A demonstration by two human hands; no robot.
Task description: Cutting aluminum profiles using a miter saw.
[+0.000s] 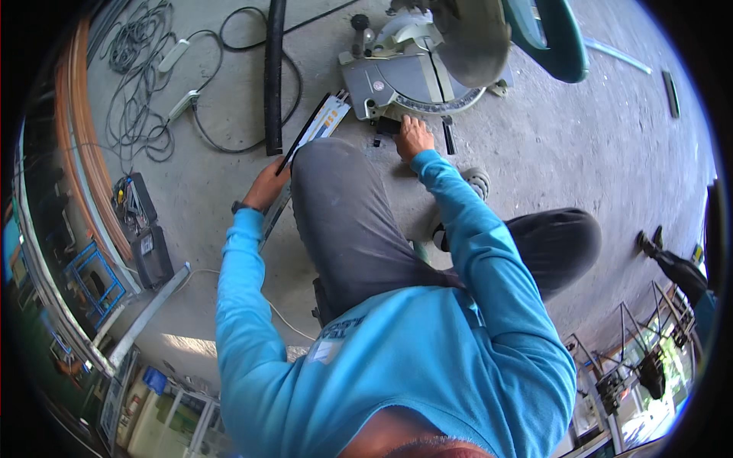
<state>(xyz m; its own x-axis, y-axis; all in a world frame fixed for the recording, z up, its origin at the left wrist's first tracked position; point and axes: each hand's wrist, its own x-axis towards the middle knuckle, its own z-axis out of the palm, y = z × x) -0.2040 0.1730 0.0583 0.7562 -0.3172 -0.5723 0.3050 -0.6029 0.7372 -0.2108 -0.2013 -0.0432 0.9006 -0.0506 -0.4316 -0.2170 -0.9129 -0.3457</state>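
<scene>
Between my left knee and the miter saw [397,75] leans a long metal profile [327,118], silver-white with a black edge. My left hand [267,185] is closed around its lower part, and my knee hides some of its length. My right hand [414,137] is on the floor side of the saw's front edge, its fingers closed on a short black piece [389,126]. The fingertips are partly hidden. A small black bit [377,143] lies just below that piece, and a narrow black strip [448,136] stands out from the saw's front, right of my hand.
A thick black tube [274,76] lies left of the saw among cables [137,61] and a white power strip [182,105]. An open black case [153,256] and long brown profiles [85,153] are further left. Another person's leg [679,269] shows at right, near metal frames [626,355].
</scene>
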